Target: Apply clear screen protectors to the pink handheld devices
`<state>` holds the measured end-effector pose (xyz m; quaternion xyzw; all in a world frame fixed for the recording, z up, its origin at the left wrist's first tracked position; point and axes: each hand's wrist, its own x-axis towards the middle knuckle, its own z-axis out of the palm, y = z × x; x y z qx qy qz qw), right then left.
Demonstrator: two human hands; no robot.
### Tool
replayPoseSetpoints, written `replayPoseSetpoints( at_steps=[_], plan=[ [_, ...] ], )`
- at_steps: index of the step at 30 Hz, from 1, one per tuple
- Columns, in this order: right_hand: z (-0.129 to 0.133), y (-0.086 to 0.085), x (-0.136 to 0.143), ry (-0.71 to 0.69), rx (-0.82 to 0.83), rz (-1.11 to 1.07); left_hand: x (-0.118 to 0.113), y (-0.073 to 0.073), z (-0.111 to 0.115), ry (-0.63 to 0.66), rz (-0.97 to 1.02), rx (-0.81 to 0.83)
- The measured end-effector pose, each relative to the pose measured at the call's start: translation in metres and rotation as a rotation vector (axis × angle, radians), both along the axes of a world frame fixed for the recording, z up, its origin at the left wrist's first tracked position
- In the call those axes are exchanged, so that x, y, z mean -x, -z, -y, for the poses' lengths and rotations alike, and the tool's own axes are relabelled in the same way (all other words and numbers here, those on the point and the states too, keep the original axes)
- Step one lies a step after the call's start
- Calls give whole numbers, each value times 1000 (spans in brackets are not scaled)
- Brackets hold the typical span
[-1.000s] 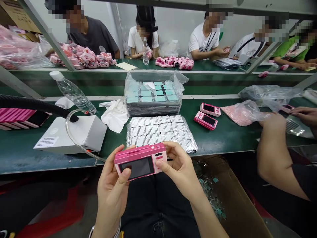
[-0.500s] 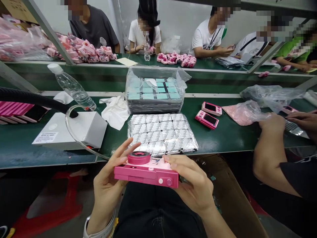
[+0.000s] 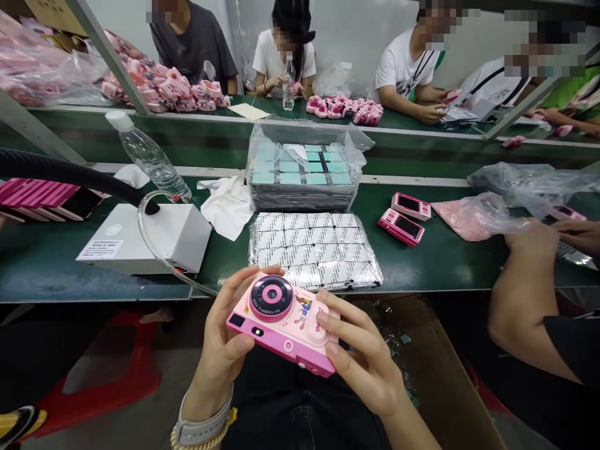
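A pink toy camera (image 3: 281, 331) is held above my lap, its round dark lens ring and cartoon print facing up toward me. My left hand (image 3: 225, 337) grips its left end, with the thumb on the near edge and the fingers behind the lens. At the right end, my right hand (image 3: 363, 350) is closed on the camera, fingers lying across the printed front. Just beyond it on the green bench lies a plastic-wrapped sheet of white labelled pieces (image 3: 314, 247). Two more pink cameras (image 3: 404, 226) rest to the right, screens up.
Behind the sheet stands a bagged stack of teal-topped pieces (image 3: 304, 178). On the left are a white box (image 3: 145, 237) with a hose, a tilted water bottle (image 3: 150, 156), a white cloth (image 3: 227, 206) and a row of pink cameras (image 3: 51, 200). A co-worker's arm (image 3: 525, 275) reaches in from the right.
The camera has turned in my hands: its pink edge faced me before, and now its lens side shows. Both hands have shifted with it. The whole view has moved slightly.
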<state>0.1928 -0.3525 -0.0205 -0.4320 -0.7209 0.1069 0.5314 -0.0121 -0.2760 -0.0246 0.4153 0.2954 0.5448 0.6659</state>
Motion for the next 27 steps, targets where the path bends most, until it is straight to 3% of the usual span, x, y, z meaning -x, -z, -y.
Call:
replayPoseSetpoints(
  at_steps=[9, 13, 18, 22, 27],
  plan=[
    [-14, 16, -1, -77, -148, 56, 8, 9, -3, -73, 4, -119],
    [-16, 22, -3, -118, -82, -8, 9, 11, -4, -110, -4, -123],
    [-13, 33, -7, -91, -12, 50, 14, 12, -8, -30, -2, -219],
    [-8, 42, -9, -79, -14, 50, 17, 11, -8, -45, -16, -249],
    [2, 45, -10, -54, 33, 12, 26, 15, -6, 15, -117, -364]
  ],
)
